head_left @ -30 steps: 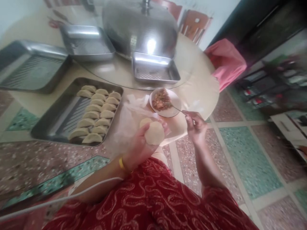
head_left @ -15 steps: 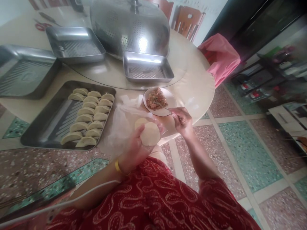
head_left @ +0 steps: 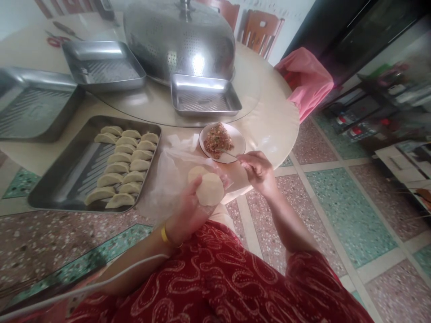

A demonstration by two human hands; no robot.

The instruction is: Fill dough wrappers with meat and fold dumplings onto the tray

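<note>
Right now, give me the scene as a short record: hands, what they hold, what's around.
left hand: holds a round wrapper flat on the fingers
right hand: holds a spoon, tip in the filling
plate: on the table, holds the filling
dumpling tray: left of the hands, rows of folded dumplings
empty trays: three, farther back
cover: perforated metal dome, table centre
plastic sheet: between dumpling tray and plate

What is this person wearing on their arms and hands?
Both hands are bare, no gloves. The left hand has a yellow bangle at the wrist; the right hand wears nothing. Both forearms are uncovered, below a red garment with a pale swirl pattern.
</note>
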